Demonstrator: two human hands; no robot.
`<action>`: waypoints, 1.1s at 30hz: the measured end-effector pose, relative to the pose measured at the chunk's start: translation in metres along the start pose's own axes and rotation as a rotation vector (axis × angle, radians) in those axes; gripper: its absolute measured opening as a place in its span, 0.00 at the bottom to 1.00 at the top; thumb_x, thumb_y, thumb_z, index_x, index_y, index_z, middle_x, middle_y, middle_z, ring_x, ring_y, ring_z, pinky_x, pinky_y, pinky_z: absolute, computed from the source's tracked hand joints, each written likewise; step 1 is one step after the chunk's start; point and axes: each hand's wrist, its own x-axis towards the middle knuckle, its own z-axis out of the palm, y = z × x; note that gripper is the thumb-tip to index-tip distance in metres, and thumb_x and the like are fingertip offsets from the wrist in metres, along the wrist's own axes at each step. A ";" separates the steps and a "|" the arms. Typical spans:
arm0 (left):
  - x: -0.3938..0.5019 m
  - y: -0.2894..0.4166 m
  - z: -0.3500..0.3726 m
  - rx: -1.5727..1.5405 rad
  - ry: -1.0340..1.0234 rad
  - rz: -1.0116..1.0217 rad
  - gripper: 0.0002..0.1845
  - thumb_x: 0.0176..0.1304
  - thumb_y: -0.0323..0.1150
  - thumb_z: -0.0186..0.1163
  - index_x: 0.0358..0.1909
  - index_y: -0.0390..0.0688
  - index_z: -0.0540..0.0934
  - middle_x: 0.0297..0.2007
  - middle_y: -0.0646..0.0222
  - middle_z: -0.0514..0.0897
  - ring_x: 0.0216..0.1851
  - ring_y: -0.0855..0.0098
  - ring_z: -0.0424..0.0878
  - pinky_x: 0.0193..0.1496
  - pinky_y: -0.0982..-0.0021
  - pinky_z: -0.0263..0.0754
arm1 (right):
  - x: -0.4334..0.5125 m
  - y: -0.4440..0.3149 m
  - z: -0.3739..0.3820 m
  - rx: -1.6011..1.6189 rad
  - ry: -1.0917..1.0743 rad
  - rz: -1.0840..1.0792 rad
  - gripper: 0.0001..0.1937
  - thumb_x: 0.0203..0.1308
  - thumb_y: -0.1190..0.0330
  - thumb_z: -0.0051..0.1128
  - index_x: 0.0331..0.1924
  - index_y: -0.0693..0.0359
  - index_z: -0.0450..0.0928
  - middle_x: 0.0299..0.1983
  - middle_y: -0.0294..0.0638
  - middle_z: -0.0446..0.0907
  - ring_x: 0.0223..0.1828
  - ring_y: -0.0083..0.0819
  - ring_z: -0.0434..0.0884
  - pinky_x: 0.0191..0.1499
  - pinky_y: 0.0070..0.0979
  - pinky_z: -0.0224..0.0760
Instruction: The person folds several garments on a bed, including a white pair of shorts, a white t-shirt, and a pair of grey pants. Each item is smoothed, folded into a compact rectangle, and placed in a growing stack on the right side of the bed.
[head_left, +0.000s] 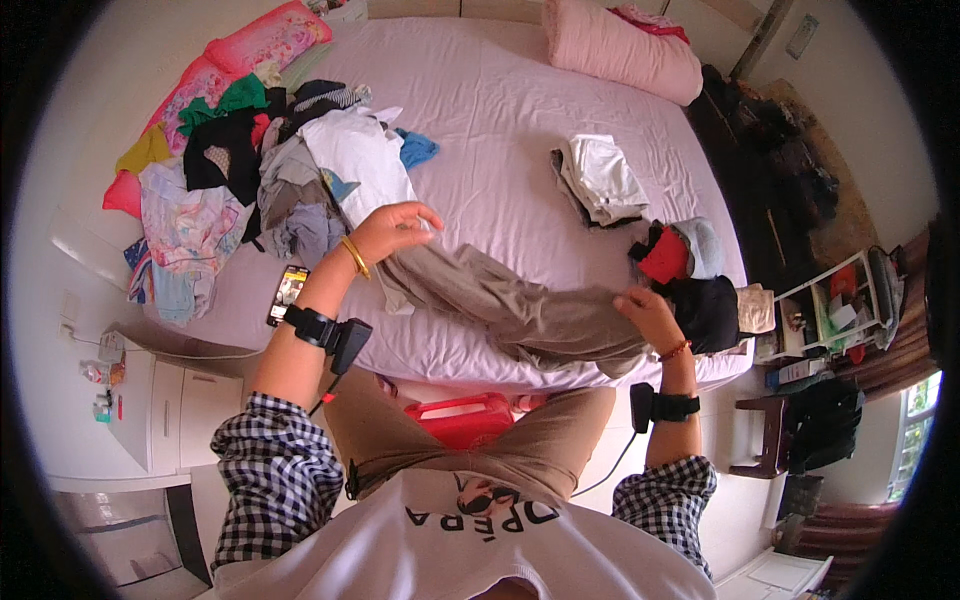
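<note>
Brown-grey trousers (525, 307) lie stretched across the near part of the bed, rumpled. My left hand (397, 229), with a gold bangle at the wrist, is at their left end; its fingers are bent close to the cloth, and whether they pinch it is unclear. At the right end, my right hand (649, 319) has its thumb and fingers on the edge of the cloth. A white garment (360, 157) lies beyond my left hand, on a large heap of mixed clothes (225, 157). A folded white garment (604, 176) rests on darker folded cloth at the right.
Red, grey and black items (679, 255) lie at the bed's right edge. A phone (289, 294) lies near my left forearm. A rolled pink quilt (622, 52) is at the far side. Between my knees stands a red plastic object (465, 420). A white rack (825, 307) stands at the right.
</note>
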 end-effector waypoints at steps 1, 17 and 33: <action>-0.002 -0.017 0.004 -0.054 0.018 -0.100 0.10 0.54 0.31 0.58 0.39 0.43 0.77 0.32 0.75 0.78 0.36 0.81 0.72 0.42 0.79 0.67 | 0.005 0.009 0.004 0.105 0.081 -0.020 0.14 0.52 0.62 0.57 0.34 0.67 0.75 0.27 0.48 0.76 0.27 0.31 0.73 0.34 0.25 0.66; -0.031 -0.191 0.118 0.496 -0.207 -0.579 0.22 0.46 0.44 0.63 0.42 0.43 0.77 0.40 0.58 0.80 0.44 0.60 0.77 0.47 0.66 0.69 | 0.016 0.126 0.119 -0.137 0.170 0.203 0.14 0.50 0.63 0.57 0.39 0.62 0.76 0.29 0.48 0.79 0.34 0.40 0.78 0.37 0.31 0.69; 0.002 -0.109 0.127 -0.360 0.368 -0.367 0.15 0.58 0.36 0.57 0.41 0.36 0.78 0.36 0.74 0.79 0.38 0.81 0.74 0.43 0.80 0.67 | 0.034 0.038 0.130 0.491 0.379 0.119 0.14 0.55 0.66 0.56 0.40 0.69 0.77 0.30 0.31 0.77 0.32 0.17 0.72 0.37 0.15 0.65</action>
